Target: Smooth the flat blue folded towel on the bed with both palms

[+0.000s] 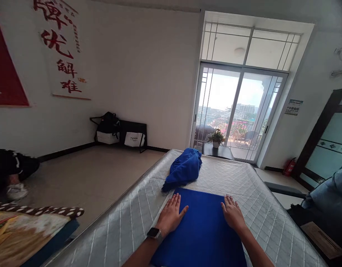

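Both hands are down flat on the blue towel (203,230), which lies spread on the quilted table (126,230) right in front of the person. The left hand (170,216) presses near the towel's left edge, fingers spread, thumb out on the cloth, palm open and gripping nothing; a watch (154,233) sits on that wrist. The right hand (232,213) lies the same way near the right edge, open and flat, holding nothing.

This looks like smoothing. To do it well, I'd say keep the palms flat and even and sweep outward from the middle toward the edges, so creases go off the cloth instead of bunching. The far edge already looks straight.

Just beyond that far edge, a second blue towel (183,168) lies crumpled in a heap, close to the flat one; whether they touch I cannot tell.

Containers: two white bags (134,139) stand on the floor against the far wall with a black bag (108,122) above them; their contents are hidden. A small pot (216,144) by the glass door holds a leafy plant.
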`<state>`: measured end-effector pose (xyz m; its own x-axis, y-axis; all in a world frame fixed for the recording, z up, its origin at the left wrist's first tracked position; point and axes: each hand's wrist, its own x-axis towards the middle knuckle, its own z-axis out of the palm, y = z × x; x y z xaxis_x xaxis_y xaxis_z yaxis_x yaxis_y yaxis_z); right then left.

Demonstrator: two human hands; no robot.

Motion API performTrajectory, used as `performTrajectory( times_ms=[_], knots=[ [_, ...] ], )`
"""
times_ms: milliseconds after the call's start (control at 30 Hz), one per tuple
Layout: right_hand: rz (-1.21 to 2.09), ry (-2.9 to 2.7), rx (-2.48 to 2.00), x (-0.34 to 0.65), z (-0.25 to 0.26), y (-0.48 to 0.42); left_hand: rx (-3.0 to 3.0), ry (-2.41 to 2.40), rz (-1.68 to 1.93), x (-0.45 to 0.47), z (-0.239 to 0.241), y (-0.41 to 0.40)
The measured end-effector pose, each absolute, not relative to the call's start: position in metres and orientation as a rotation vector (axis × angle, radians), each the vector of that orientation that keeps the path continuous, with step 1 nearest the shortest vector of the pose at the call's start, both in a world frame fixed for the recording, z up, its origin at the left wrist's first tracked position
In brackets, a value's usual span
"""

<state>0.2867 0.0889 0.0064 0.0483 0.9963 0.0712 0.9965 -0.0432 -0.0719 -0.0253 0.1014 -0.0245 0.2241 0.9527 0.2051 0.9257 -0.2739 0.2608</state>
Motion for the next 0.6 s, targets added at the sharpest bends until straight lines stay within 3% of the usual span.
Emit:
performTrajectory(
  times_ms=[267, 600],
  knots=[
    [0.016, -2.053, -2.163, 0.296, -0.027, 0.103, 2.379, 1.874, 0.453, -0.025, -0.026, 0.103],
    [0.051, -2.033, -2.136, 0.296, -0.022, 0.103, 2.392, 1.877, 0.455, -0.025, -0.032, 0.107]
  ],
)
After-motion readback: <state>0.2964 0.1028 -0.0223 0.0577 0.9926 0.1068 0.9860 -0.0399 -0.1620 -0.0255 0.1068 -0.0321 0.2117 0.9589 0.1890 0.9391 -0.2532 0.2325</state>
